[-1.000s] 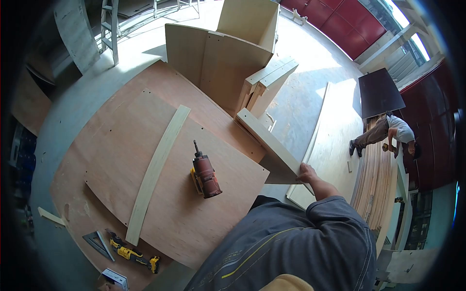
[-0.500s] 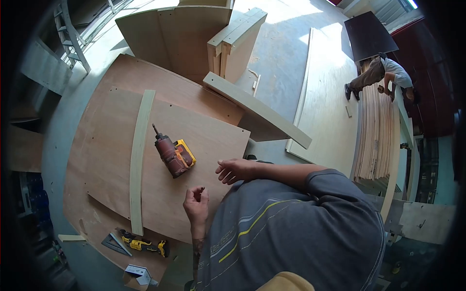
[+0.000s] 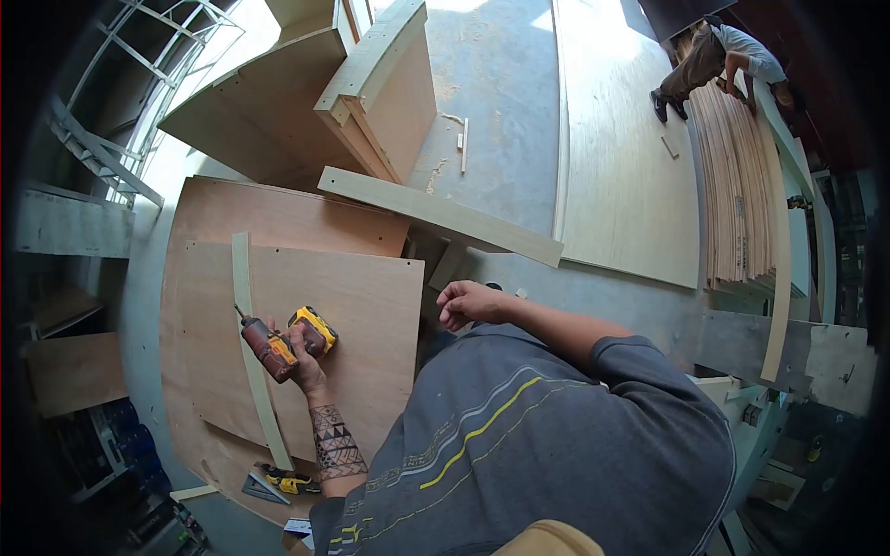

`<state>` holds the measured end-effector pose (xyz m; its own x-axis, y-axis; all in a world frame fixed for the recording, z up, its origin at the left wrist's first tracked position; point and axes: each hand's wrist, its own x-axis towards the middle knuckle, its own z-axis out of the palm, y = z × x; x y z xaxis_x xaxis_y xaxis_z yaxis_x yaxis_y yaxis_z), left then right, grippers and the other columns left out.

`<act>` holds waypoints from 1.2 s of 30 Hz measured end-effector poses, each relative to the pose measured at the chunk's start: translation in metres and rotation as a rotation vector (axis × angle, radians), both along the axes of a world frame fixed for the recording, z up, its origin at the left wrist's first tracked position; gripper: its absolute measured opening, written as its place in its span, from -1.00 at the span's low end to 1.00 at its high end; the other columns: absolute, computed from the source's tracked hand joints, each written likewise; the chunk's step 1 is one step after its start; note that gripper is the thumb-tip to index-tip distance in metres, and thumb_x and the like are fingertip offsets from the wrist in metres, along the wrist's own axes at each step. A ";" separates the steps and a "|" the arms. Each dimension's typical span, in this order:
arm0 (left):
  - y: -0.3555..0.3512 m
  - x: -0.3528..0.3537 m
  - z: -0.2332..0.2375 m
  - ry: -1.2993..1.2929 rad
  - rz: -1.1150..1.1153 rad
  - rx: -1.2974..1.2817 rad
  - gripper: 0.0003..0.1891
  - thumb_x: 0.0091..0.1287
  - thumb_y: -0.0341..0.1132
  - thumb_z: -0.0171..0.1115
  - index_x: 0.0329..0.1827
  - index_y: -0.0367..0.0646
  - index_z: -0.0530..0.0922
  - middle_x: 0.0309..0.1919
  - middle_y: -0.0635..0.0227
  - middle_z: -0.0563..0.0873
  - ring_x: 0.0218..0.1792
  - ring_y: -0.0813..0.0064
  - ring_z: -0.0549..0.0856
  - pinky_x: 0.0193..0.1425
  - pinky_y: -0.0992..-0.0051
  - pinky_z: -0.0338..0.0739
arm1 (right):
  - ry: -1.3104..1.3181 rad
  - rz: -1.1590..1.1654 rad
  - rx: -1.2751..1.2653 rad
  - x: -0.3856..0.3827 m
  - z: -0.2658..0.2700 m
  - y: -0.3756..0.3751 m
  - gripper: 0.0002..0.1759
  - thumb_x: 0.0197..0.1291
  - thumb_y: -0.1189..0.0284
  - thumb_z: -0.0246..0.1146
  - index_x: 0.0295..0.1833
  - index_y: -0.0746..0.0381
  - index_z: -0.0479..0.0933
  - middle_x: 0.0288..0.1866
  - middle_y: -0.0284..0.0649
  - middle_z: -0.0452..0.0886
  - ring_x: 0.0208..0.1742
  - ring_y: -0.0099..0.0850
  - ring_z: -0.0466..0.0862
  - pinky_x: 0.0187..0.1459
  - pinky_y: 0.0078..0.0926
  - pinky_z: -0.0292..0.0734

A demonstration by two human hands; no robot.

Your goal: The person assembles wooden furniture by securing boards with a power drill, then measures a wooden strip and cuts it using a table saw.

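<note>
1. Our left hand [image 3: 306,360] is closed around the grip of the impact driver [image 3: 273,345], at about 8 o'clock in the view; its bit points toward 10 o'clock.
2. The driver's nose sits over the curved wood strip [image 3: 243,306], which lies on the plywood sheet [image 3: 371,296].
3. Our right hand [image 3: 468,303] is loosely curled just past the sheet's 3 o'clock edge; we cannot tell whether it holds anything.
4. A long plank [image 3: 445,218] lies at 12 o'clock of that hand; a co-worker [image 3: 714,51] bends at 2 o'clock.
</note>
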<state>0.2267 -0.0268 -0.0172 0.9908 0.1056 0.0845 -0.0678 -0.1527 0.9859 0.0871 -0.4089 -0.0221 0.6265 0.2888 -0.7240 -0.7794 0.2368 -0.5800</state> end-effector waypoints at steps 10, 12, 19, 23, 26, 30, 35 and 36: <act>-0.150 -0.045 0.133 0.264 -0.702 0.342 -0.73 0.41 -0.29 0.49 0.00 -0.26 0.65 -0.18 0.32 0.78 -0.17 0.51 0.78 -0.04 0.37 0.72 | -0.124 -0.509 0.220 -0.042 -0.003 -0.070 -0.67 0.55 0.24 0.37 0.20 0.23 0.63 -0.21 -0.42 0.70 -0.25 -0.64 0.70 -0.16 -0.60 0.73; -0.186 -0.044 0.131 0.295 -0.915 0.451 -0.63 0.33 -0.26 0.56 0.06 -0.24 0.64 -0.18 0.32 0.78 -0.19 0.49 0.78 -0.06 0.39 0.72 | -0.157 -0.600 0.313 -0.045 -0.004 -0.077 -0.69 0.55 0.26 0.37 0.21 0.21 0.61 -0.21 -0.41 0.70 -0.29 -0.66 0.67 -0.23 -0.62 0.68; -0.269 -0.055 0.132 0.440 -1.043 0.638 -0.49 0.31 -0.27 0.61 0.27 -0.22 0.62 0.01 0.34 0.79 -0.01 0.50 0.78 0.09 0.40 0.72 | -0.228 -0.833 0.444 -0.060 0.000 -0.092 -0.69 0.51 0.38 0.38 0.26 0.12 0.53 -0.24 -0.31 0.77 -0.48 -0.69 0.56 -0.39 -0.66 0.52; -0.283 -0.056 0.140 0.442 -1.093 0.719 -0.43 0.29 -0.26 0.62 0.33 -0.22 0.61 0.09 0.29 0.79 0.09 0.48 0.77 0.18 0.39 0.70 | -0.150 -0.954 0.505 -0.065 0.001 -0.090 -0.76 0.54 0.33 0.36 0.20 0.13 0.61 -0.16 -0.33 0.80 -0.47 -0.69 0.56 -0.39 -0.68 0.52; -0.287 -0.051 0.139 0.456 -1.141 0.706 -0.41 0.30 -0.28 0.61 0.36 -0.22 0.59 0.13 0.28 0.79 0.14 0.47 0.76 0.24 0.38 0.68 | -0.150 -1.027 0.650 -0.063 -0.017 -0.082 -0.79 0.58 0.29 0.32 0.17 0.13 0.65 -0.08 -0.32 0.81 -0.44 -0.72 0.57 -0.38 -0.70 0.52; -0.288 -0.050 0.133 0.524 -1.163 0.641 -0.41 0.31 -0.32 0.59 0.38 -0.21 0.58 0.13 0.28 0.79 0.16 0.46 0.76 0.28 0.37 0.67 | -0.132 -1.087 0.854 -0.062 -0.018 -0.073 -0.78 0.64 0.26 0.24 0.15 0.15 0.65 -0.04 -0.34 0.79 -0.46 -0.76 0.54 -0.37 -0.73 0.51; -0.283 -0.049 0.126 0.446 -1.172 0.604 -0.46 0.32 -0.34 0.56 0.35 -0.19 0.61 0.06 0.30 0.81 0.04 0.50 0.78 0.14 0.38 0.72 | -0.140 -1.112 0.930 -0.058 -0.019 -0.062 -0.78 0.64 0.25 0.23 0.13 0.14 0.66 -0.08 -0.37 0.77 -0.49 -0.80 0.48 -0.41 -0.75 0.46; -0.284 -0.049 0.129 0.476 -1.165 0.644 -0.47 0.32 -0.34 0.56 0.34 -0.18 0.62 0.03 0.30 0.81 -0.01 0.52 0.79 0.08 0.39 0.73 | -0.144 -1.126 0.948 -0.056 -0.021 -0.059 -0.78 0.64 0.25 0.23 0.13 0.14 0.66 -0.08 -0.38 0.77 -0.50 -0.80 0.46 -0.42 -0.75 0.44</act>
<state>0.1773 -0.3109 0.1115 0.4293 -0.7093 -0.5591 -0.1506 -0.6666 0.7301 0.0308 -0.4682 -0.0429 0.8849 -0.0678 -0.4609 0.1166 0.9901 0.0782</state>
